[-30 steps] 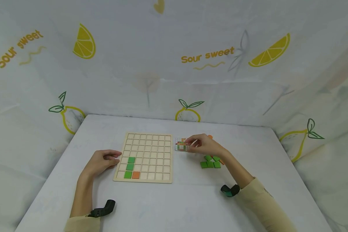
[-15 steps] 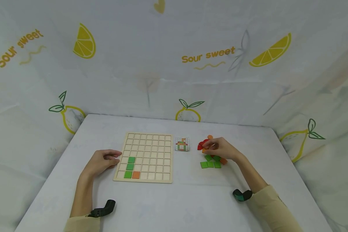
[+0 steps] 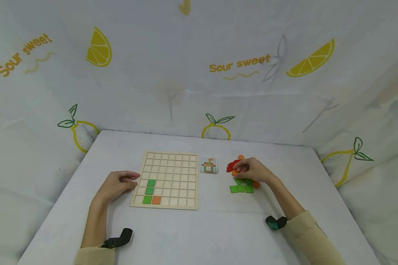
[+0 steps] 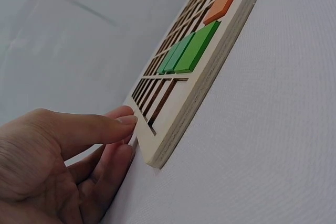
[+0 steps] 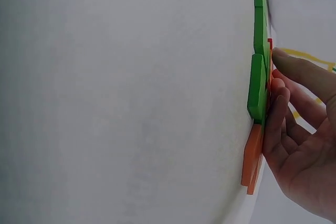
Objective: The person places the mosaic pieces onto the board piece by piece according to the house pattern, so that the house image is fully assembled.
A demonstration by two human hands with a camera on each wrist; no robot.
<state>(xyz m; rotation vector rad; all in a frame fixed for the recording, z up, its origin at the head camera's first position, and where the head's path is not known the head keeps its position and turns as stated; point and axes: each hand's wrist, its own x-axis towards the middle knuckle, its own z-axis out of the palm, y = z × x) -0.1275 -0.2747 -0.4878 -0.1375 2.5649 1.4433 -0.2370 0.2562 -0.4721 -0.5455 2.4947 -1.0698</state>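
My left grip [image 3: 117,183], relaxed, touches the left edge of the grid board [image 3: 174,176]; right of the board, my right grip [image 3: 253,170] is at the coloured tiles [image 3: 241,188], whether grasping one I cannot tell.

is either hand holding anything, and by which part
The left hand only touches the board at its left edge; whether the right hand, at the tiles, holds one can't be told.
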